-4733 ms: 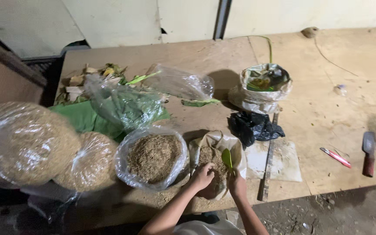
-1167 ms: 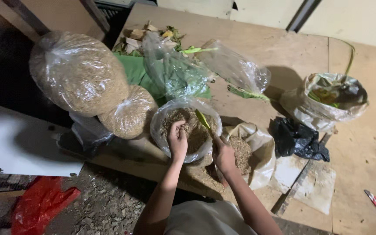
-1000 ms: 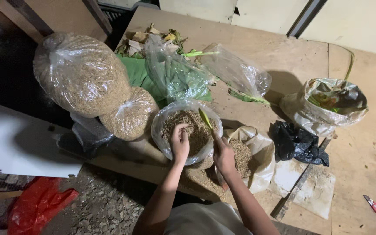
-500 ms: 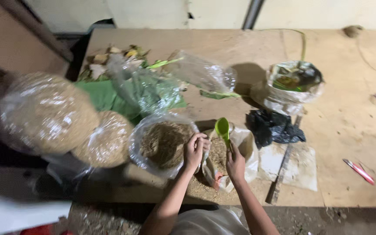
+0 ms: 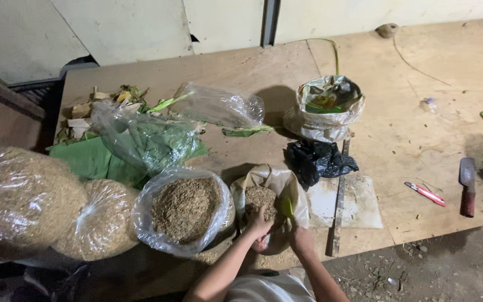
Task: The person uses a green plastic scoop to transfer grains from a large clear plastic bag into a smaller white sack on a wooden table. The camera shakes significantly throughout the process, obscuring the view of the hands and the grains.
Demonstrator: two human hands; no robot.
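Filling step: brown grainy stuff going into the small bag (image 5: 272,193) at the near edge of the plywood table (image 5: 398,112). Left hand (image 5: 259,223) curled on the bag's near rim, fingers closed on the plastic, holding the mouth open. Right hand (image 5: 300,237) just beside it, fingers narrow, seemingly wrapped on the handle of the green scoop (image 5: 287,206); grip partly hidden, hard to confirm. Scoop bowl sits inside the bag mouth, touching the fill. Big open bag (image 5: 183,210) of the same material just left of the small one, nearly touching. Next move likely calls for keeping the rim held up while the scoop tips or lifts clear, without spilling over the table edge.

Versus half a second ago: scoop was raised above the bag, now down inside it; left hand lower on the rim; view swung slightly right.

Around: two tied sacks (image 5: 23,201) far left, green leaves in clear plastic (image 5: 146,140), black bag (image 5: 317,162), knife (image 5: 467,184), pink pen (image 5: 425,193).
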